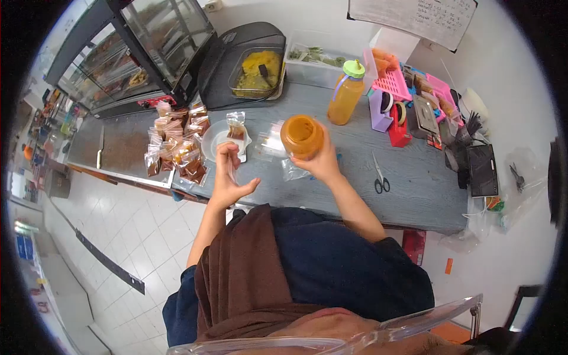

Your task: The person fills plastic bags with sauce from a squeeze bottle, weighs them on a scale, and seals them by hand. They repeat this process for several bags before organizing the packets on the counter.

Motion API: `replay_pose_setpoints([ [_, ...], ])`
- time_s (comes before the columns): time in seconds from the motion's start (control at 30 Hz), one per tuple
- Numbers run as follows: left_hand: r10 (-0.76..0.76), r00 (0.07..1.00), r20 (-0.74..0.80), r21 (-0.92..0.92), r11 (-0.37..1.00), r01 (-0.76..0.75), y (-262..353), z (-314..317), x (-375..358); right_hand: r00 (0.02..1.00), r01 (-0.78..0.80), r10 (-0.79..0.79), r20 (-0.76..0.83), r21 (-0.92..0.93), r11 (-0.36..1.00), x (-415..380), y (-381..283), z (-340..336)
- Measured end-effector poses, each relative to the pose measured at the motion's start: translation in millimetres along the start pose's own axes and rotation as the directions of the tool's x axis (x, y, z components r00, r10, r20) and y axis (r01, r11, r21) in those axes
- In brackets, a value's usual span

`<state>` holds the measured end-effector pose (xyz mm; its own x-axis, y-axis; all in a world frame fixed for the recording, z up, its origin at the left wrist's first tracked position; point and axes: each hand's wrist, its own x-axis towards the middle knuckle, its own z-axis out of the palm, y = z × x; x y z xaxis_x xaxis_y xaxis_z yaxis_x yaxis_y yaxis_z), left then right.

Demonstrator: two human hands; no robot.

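Left hand: the left hand (pixel 228 174) is raised above the counter's near edge, fingers pinched lightly on a small clear bag (pixel 229 168); the thumb stands apart.
Right hand: the right hand (pixel 322 161) is wrapped round an orange bottle (pixel 302 136), tipped so its base faces the camera, held over the counter's middle.
Counter: a grey wood-grain counter (pixel 408 171) runs left to right, bare at its near right part.
Near the hands: a clear bowl (pixel 214 141) with one filled sachet (pixel 236 127) leaning on it, just beyond the left hand; more clear bags (pixel 293 171) lie under the bottle.
Left: a heap of brown sauce packets (pixel 177 145), then a knife (pixel 99 148) on a dark board.
Back: a black sealer (pixel 228 59) bearing a tray of yellow paste (pixel 257 71), a clear box (pixel 313 62), a green-capped bottle (pixel 347 92).
Right: scissors (pixel 380 174), tape holders (pixel 391 115), pink baskets (pixel 414 83), a small black device (pixel 482 168).
Room: white walls, a paper sheet (pixel 414 15) pinned up, a glass display case (pixel 136 50) at the left, white floor tiles (pixel 136 248) below.
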<state>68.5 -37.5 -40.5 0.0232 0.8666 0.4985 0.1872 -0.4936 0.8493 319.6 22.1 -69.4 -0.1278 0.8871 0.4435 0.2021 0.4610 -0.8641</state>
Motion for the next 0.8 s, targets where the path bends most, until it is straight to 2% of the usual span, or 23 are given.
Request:
replay_pose_setpoints([
  [0.03, -0.020, 1.000, -0.005, 0.012, 1.000, 0.020, -1, 2, -2, 0.999, -0.032, 0.034, 0.012, -0.094, 0.995, 1, 5, 2],
  [0.07, -0.044, 0.999, -0.010, 0.023, 0.999, 0.044, -2, 2, -5, 0.998, -0.067, 0.067, -0.006, -0.055, 0.996, -1, 15, 6],
  [0.2, -0.153, 0.988, -0.022, -0.018, 0.988, 0.153, -25, 3, -14, 0.982, -0.089, 0.048, -0.183, -0.224, 0.970, -6, 53, 12],
  [0.3, -0.156, 0.985, 0.069, 0.123, 0.981, 0.147, -41, 2, -26, 0.971, -0.044, 0.001, -0.240, -0.172, 0.984, 0, 47, 1],
  [0.33, -0.126, 0.988, 0.085, 0.179, 0.978, 0.109, -52, 3, -32, 0.955, -0.069, 0.004, -0.298, -0.208, 0.976, 2, 49, -2],
  [0.43, -0.200, 0.971, 0.130, 0.092, 0.978, 0.189, -63, 11, -48, 0.922, -0.054, -0.058, -0.384, -0.275, 0.960, 15, 63, -13],
  [0.47, -0.237, 0.961, 0.140, 0.063, 0.971, 0.230, -64, 12, -51, 0.941, -0.067, -0.013, -0.337, -0.224, 0.972, 18, 66, -17],
  [0.57, -0.309, 0.940, 0.147, 0.097, 0.950, 0.297, -63, 14, -55, 0.883, -0.066, -0.118, -0.455, -0.369, 0.927, 15, 68, -12],
  [0.67, -0.367, 0.930, 0.038, 0.283, 0.896, 0.342, -70, 13, -59, 0.743, -0.022, -0.428, -0.514, -0.658, 0.752, -16, 50, 3],
  [0.7, -0.385, 0.923, -0.001, 0.321, 0.874, 0.365, -79, 14, -59, 0.857, 0.094, -0.380, -0.348, -0.619, 0.780, -28, 51, 12],
  [0.73, -0.405, 0.913, -0.039, 0.358, 0.848, 0.391, -91, 17, -61, 0.930, 0.194, -0.332, -0.159, -0.554, 0.810, -40, 53, 21],
  [0.77, -0.427, 0.901, -0.075, 0.392, 0.819, 0.420, -103, 21, -64, 0.983, 0.164, -0.185, 0.023, -0.571, 0.804, -47, 56, 30],
  [0.8, -0.477, 0.872, -0.108, 0.339, 0.807, 0.483, -109, 27, -63, 0.980, 0.139, -0.023, 0.199, -0.593, 0.793, -53, 56, 39],
])
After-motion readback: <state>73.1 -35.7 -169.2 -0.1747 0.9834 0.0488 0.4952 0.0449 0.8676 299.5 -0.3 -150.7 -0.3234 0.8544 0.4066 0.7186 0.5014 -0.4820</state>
